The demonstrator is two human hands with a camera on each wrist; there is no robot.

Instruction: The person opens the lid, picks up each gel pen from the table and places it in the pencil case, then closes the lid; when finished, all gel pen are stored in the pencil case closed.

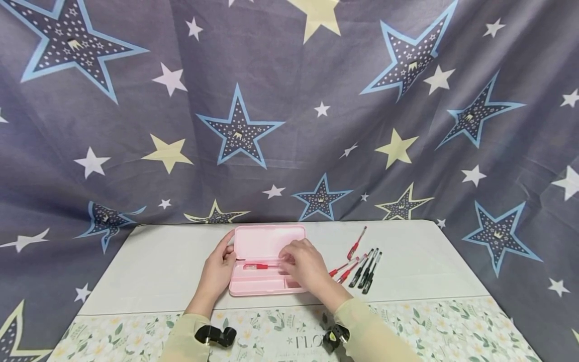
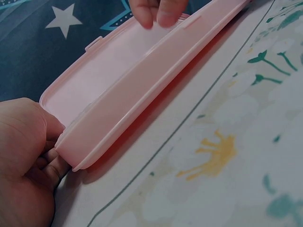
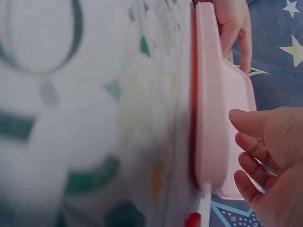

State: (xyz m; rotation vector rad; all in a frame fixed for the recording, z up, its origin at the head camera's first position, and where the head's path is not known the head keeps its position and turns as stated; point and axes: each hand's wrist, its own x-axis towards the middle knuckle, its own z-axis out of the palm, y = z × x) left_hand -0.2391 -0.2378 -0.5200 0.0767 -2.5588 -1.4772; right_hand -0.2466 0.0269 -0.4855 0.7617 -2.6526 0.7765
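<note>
A pink pencil case (image 1: 258, 286) lies with its lid (image 1: 267, 241) raised at the back. My left hand (image 1: 217, 271) grips its left end, thumb at the edge in the left wrist view and fingers partly hidden behind the case. Inside the long compartment lies a red pen (image 1: 255, 266), its right end reaching under my right hand (image 1: 307, 264). That hand hovers over the right half of the case with loosely bent fingers. The right wrist view shows nothing between its thumb and fingers (image 3: 248, 156).
Right of the case lie three black pens (image 1: 367, 271) and several red pens (image 1: 346, 274), with one red pen (image 1: 356, 244) farther back. A white table (image 1: 407, 251) has a floral cloth (image 1: 429, 327) along its front. A star-patterned curtain (image 1: 289, 125) hangs behind.
</note>
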